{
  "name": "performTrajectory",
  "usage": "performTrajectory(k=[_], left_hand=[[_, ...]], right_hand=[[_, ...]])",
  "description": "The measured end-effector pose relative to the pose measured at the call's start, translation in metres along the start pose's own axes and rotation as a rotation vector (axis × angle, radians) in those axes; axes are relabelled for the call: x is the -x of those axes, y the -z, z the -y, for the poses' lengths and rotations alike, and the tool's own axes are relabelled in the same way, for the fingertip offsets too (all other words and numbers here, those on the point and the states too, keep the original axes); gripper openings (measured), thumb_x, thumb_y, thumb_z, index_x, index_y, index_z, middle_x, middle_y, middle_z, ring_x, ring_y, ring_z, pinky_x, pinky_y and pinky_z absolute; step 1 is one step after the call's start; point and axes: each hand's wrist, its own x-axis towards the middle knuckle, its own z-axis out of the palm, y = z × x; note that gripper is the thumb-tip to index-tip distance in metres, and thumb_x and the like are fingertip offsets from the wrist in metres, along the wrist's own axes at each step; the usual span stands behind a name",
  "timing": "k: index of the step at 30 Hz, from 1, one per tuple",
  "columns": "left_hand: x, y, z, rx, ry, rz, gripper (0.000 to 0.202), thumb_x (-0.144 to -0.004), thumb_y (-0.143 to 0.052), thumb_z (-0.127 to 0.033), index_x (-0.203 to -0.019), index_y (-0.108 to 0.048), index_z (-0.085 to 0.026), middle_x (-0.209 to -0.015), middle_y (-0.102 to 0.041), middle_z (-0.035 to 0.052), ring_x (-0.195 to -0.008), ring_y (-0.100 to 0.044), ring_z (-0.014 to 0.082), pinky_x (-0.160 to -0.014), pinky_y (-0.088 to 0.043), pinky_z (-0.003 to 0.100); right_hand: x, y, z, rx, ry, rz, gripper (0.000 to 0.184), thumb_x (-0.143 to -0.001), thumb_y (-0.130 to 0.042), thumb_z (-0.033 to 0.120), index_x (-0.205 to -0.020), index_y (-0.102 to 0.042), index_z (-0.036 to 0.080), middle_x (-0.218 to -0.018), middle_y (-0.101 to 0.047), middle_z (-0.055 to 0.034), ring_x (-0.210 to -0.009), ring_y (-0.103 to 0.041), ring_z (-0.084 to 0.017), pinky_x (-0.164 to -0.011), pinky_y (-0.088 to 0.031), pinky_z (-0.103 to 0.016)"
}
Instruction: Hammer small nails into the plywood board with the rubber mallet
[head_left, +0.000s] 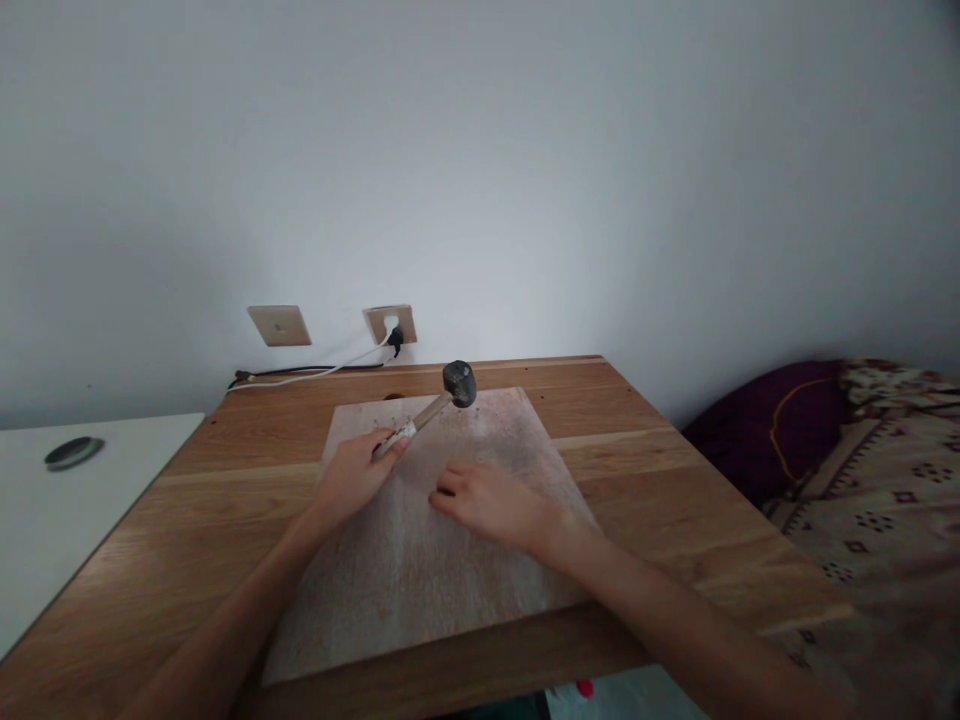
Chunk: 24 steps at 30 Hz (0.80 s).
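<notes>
My left hand [367, 465] is closed around the pale handle of a rubber mallet [429, 412]. The mallet slants up and to the right, its black head raised above the far part of a worn, whitish board [375, 580]. Over the middle of that board, to the right of the handle, is my right hand [487, 500], palm down with its fingers curled in. Whatever those fingers may hold is hidden. Small dark specks [478, 412] dot the board near its far edge, too small to name.
The board lies on a wooden table [660, 490] against a white wall. Behind it, cables [322, 372] run to a wall socket [391, 325]. A white surface [75, 520] with a dark round object [73, 453] stands left. Patterned fabric [885, 500] and a purple cushion [780, 425] lie right.
</notes>
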Motion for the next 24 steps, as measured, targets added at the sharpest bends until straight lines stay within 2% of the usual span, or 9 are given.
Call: performTrajectory(k=[2,3,6,9,14,19,24], left_hand=[[0.001,0.0,0.0,0.015,0.012,0.0,0.054,-0.094,-0.043,-0.061,-0.108,-0.077,-0.021,-0.104,-0.083,0.0105,-0.097,-0.075,0.0316,-0.086,-0.051,0.036],[0.001,0.0,0.0,0.015,0.021,0.004,0.055,-0.094,-0.043,-0.061,-0.108,-0.077,-0.021,-0.102,-0.083,0.0102,-0.096,-0.075,0.0316,-0.086,-0.052,0.036],[0.002,0.0,0.0,0.003,0.039,0.022,0.057,-0.094,-0.041,-0.062,-0.108,-0.077,-0.02,-0.093,-0.081,0.0096,-0.09,-0.075,0.0315,-0.083,-0.051,0.037],[0.002,-0.001,0.0,0.0,0.037,0.025,0.058,-0.094,-0.04,-0.063,-0.107,-0.077,-0.02,-0.094,-0.081,0.0098,-0.09,-0.075,0.0315,-0.082,-0.05,0.037],[0.002,-0.003,0.001,0.001,0.017,0.018,0.058,-0.094,-0.04,-0.063,-0.106,-0.077,-0.02,-0.092,-0.081,0.0088,-0.084,-0.073,0.0292,-0.081,-0.05,0.036],[0.002,-0.002,-0.005,-0.005,0.016,0.029,0.056,-0.095,-0.042,-0.061,-0.108,-0.077,-0.02,-0.089,-0.08,0.0079,-0.079,-0.071,0.0275,-0.079,-0.049,0.035],[0.0,-0.004,-0.012,-0.018,-0.021,0.046,0.052,-0.099,-0.042,-0.058,-0.105,-0.078,-0.021,-0.09,-0.081,0.0085,-0.085,-0.074,0.0282,-0.078,-0.049,0.034]], right_hand=[[0.006,0.004,-0.032,-0.072,-0.123,-0.108,0.024,-0.099,-0.064,0.007,-0.11,-0.081,0.02,-0.104,-0.081,-0.008,-0.092,-0.075,-0.02,-0.084,-0.06,-0.03],[0.01,0.005,-0.051,-0.115,-0.23,-0.192,0.025,-0.099,-0.064,0.009,-0.112,-0.082,0.022,-0.107,-0.081,-0.0072,-0.095,-0.076,-0.02,-0.086,-0.061,-0.031],[0.018,0.002,-0.106,-0.176,-0.511,-0.389,0.026,-0.097,-0.062,0.011,-0.107,-0.083,0.021,-0.102,-0.084,-0.0088,-0.092,-0.08,-0.023,-0.087,-0.064,-0.038],[0.023,-0.011,-0.138,-0.232,-0.636,-0.461,0.021,-0.091,-0.066,0.012,-0.1,-0.083,0.02,-0.093,-0.085,-0.0078,-0.083,-0.081,-0.023,-0.082,-0.066,-0.037],[0.027,-0.026,-0.143,-0.282,-0.675,-0.485,0.018,-0.087,-0.07,0.011,-0.097,-0.081,0.021,-0.093,-0.084,-0.0067,-0.085,-0.08,-0.021,-0.084,-0.065,-0.035],[0.028,-0.026,-0.138,-0.3,-0.671,-0.475,0.017,-0.086,-0.07,0.01,-0.096,-0.08,0.02,-0.091,-0.082,-0.0054,-0.083,-0.078,-0.02,-0.084,-0.063,-0.034],[0.027,-0.026,-0.138,-0.318,-0.684,-0.475,0.018,-0.087,-0.071,0.011,-0.102,-0.078,0.019,-0.087,-0.08,-0.0038,-0.079,-0.076,-0.019,-0.083,-0.062,-0.034]])
